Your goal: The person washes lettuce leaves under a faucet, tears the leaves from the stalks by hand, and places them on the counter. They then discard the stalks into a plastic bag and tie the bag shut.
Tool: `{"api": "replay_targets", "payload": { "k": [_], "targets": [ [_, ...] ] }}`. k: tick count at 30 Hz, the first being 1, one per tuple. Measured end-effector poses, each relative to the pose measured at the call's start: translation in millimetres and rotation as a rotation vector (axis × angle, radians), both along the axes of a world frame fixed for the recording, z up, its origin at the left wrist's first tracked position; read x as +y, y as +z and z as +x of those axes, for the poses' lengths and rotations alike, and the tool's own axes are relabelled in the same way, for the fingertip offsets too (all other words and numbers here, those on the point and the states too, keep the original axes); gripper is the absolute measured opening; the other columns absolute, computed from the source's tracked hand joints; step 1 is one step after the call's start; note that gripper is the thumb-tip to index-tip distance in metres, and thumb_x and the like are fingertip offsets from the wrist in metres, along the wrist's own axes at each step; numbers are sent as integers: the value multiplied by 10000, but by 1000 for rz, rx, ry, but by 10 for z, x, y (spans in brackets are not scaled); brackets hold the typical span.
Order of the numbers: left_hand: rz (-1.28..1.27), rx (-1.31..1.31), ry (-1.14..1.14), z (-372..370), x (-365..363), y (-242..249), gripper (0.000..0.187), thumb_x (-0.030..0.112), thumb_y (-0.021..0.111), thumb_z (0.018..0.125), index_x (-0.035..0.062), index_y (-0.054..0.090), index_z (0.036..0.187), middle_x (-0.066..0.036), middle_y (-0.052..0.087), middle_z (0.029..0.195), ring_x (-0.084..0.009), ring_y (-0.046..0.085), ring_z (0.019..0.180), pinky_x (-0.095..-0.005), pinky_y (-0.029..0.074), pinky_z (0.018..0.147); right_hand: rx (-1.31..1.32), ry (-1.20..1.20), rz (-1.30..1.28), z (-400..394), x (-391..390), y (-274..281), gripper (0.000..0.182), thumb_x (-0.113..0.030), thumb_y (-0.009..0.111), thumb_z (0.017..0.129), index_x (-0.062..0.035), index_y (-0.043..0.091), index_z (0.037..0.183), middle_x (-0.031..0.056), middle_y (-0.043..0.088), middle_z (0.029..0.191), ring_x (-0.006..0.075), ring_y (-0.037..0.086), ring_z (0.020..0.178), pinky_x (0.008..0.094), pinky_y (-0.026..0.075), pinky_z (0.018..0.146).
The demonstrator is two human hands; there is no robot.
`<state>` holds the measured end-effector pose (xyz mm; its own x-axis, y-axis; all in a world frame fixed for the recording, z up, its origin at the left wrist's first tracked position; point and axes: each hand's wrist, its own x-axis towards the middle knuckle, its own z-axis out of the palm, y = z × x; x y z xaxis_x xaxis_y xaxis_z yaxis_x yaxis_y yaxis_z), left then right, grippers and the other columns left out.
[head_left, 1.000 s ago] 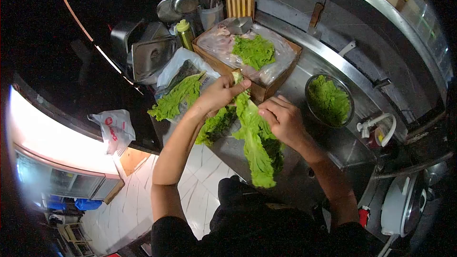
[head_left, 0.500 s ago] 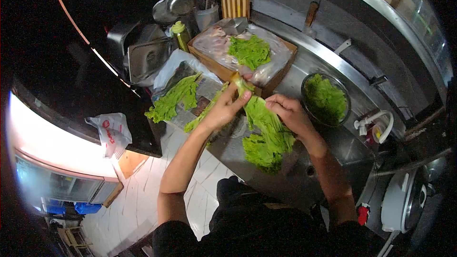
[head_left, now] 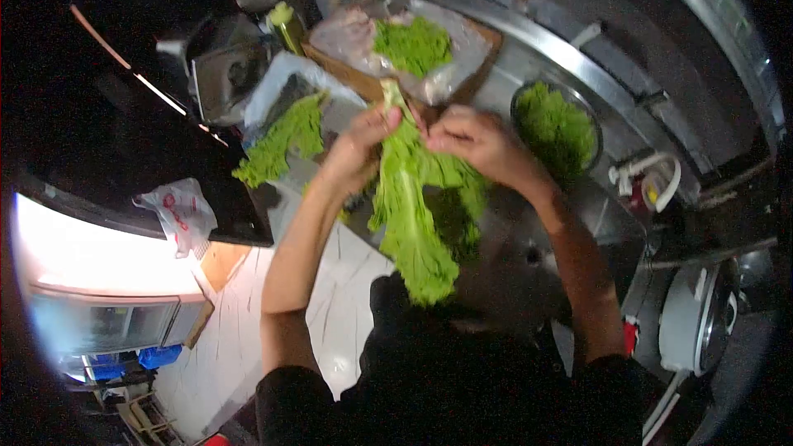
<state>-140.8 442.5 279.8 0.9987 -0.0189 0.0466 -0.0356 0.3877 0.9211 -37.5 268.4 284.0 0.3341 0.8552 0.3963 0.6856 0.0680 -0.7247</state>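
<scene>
My left hand [head_left: 361, 147] is closed around the pale stem end of green leaf lettuce [head_left: 405, 206], whose long leaves hang down over the counter's front edge. Close beside it, my right hand [head_left: 479, 147] pinches the lettuce near the top, its fingertips partly hidden and a little blurred. Loose lettuce leaves [head_left: 289, 136] lie to the left on a covered surface. Behind my hands, another lettuce piece [head_left: 413, 45] rests on plastic in a cardboard box [head_left: 347, 72]. On the right, a round bowl [head_left: 596, 144] holds more lettuce [head_left: 555, 124].
A green-capped bottle [head_left: 285, 29] and metal pans [head_left: 223, 83] stand at the back left. To the right are a white tap [head_left: 661, 177] and a lidded white pot [head_left: 690, 322]. A plastic bag [head_left: 182, 215] hangs at the dark counter's edge on the left.
The view has shifted slightly. My right hand has moved left, closer to my left hand, and the held lettuce now hangs longer and lower in front of me.
</scene>
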Motion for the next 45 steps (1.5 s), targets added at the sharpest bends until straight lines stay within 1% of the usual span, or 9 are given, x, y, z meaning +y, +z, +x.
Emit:
{"api": "replay_targets", "payload": {
  "k": [8, 13, 17, 21, 24, 27, 31, 41, 45],
  "targets": [
    [718, 9, 103, -109, 226, -128, 365, 342, 507, 892, 8, 560, 1026, -39, 581, 914, -110, 508, 851, -257, 390, 789, -639, -38, -125, -30, -159, -153, 86, -126, 598, 791, -42, 606, 809, 59, 573, 755, 210, 535, 719, 293, 438, 629],
    [618, 329, 359, -232, 545, -103, 480, 396, 498, 881, -20, 533, 1118, -71, 573, 1028, -133, 496, 929, -259, 361, 861, 666, -374, -1, 277, -232, -1109, 150, -122, 576, 832, 25, 600, 848, 84, 623, 769, 166, 595, 601, 319, 490, 549],
    [474, 356, 459, -231, 840, -443, 443, 350, 410, 898, -13, 533, 1118, -87, 560, 1068, -151, 485, 967, -268, 341, 894, 1006, -380, -9, 263, -4, -1919, 214, -142, 583, 837, 60, 581, 907, 107, 629, 805, 165, 612, 612, 330, 504, 537],
    [502, 359, 484, -255, 767, -326, 412, 380, 477, 861, 22, 582, 1037, -66, 599, 953, -155, 533, 829, -275, 421, 783, -233, -650, -627, 158, 182, -2575, 348, -210, 634, 797, 43, 556, 1023, 173, 631, 868, 286, 628, 769, 396, 505, 629],
    [272, 399, 359, -327, 643, -51, 384, 347, 468, 875, 22, 561, 1057, -72, 606, 992, -156, 567, 878, -279, 442, 814, -65, -602, -852, 22, 259, -2050, 327, -218, 629, 801, 16, 568, 1021, 185, 617, 896, 334, 602, 825, 416, 486, 676],
    [262, 317, 231, -336, 724, -43, 362, 350, 449, 875, 103, 531, 1127, 1, 562, 977, -84, 497, 845, -262, 421, 659, -180, -724, -490, -77, 297, -1767, 262, -197, 614, 822, -1, 568, 990, 147, 615, 859, 278, 607, 777, 369, 480, 660],
    [473, 349, 256, -370, 468, 324, 396, 367, 452, 880, 85, 515, 1150, -14, 558, 1040, -101, 495, 929, -270, 436, 672, 368, -445, 164, -595, 333, -726, 180, -163, 624, 825, -15, 546, 892, 65, 589, 745, 121, 555, 654, 257, 450, 576],
    [527, 141, 244, -203, 220, 339, 443, 362, 483, 887, 48, 467, 1200, -55, 545, 923, -119, 512, 808, -250, 490, 555, -27, -500, 97, -979, 343, -276, 238, -171, 702, 721, -77, 498, 800, 81, 536, 623, 253, 539, 515, 365, 436, 476],
    [849, 208, 344, -234, 249, 368, 527, 401, 433, 908, 42, 396, 1292, -109, 502, 1208, -187, 479, 1078, -294, 433, 833, 99, -388, 136, -787, 236, -294, 187, -108, 636, 749, -57, 500, 866, 102, 541, 642, 269, 557, 544, 358, 442, 492]
  ]
}}
